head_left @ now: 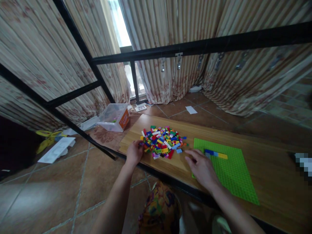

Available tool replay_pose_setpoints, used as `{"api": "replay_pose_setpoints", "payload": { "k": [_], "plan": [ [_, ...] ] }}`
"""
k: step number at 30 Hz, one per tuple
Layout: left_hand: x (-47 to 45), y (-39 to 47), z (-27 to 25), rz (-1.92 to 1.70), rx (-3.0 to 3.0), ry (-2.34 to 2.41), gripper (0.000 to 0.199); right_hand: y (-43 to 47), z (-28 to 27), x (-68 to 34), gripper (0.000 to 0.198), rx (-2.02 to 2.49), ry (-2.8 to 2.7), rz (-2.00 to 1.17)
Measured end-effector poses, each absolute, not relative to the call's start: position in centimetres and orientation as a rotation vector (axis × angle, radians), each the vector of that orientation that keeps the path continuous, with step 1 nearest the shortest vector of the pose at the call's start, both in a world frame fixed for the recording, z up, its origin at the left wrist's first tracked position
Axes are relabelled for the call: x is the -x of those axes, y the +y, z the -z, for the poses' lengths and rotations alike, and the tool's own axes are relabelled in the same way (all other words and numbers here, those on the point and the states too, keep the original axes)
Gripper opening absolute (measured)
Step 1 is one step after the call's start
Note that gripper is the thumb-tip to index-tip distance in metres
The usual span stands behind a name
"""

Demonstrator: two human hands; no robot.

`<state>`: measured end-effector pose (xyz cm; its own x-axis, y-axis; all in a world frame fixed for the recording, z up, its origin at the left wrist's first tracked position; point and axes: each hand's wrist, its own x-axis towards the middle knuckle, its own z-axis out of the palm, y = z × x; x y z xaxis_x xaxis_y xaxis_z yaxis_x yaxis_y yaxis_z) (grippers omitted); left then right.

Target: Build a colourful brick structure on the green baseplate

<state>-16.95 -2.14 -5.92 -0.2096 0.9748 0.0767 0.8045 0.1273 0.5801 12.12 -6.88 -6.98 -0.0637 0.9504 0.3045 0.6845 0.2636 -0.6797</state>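
Note:
A heap of small coloured toy bricks (162, 139) lies on the wooden board. At the heap's left edge is my left hand (135, 152), its fingers curled together against the outermost bricks; whatever they hold is hidden. My right hand (199, 165) is between the heap and the green baseplate (235, 172), fingers apart with nothing seen in them. A light blue brick (179, 150) lies just left of its fingertips. On the baseplate's upper part sits a row of bricks, with a dark blue brick (209, 152) at the left and a yellow brick (223, 156) at the right.
The long wooden board (275, 175) has a black metal frame. A clear plastic box (110, 118) with an orange label stands beyond its left end. Black bars (156, 53) cross in front of striped curtains (156, 29). White paper (191, 110) lies on the tiled floor.

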Motion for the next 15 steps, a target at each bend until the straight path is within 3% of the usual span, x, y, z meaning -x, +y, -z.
{"api": "replay_pose_setpoints", "payload": {
  "k": [7,15],
  "plan": [
    [17.1,-3.3,5.5,-0.847,-1.557,2.046,0.021,-7.0,6.8,-12.0,0.026,1.487,-1.810,-0.450],
    [16.6,-3.0,5.6,-0.718,-1.633,2.132,0.026,-7.1,6.8,-12.0,0.026,1.484,-1.839,-0.464]
  ]
}}
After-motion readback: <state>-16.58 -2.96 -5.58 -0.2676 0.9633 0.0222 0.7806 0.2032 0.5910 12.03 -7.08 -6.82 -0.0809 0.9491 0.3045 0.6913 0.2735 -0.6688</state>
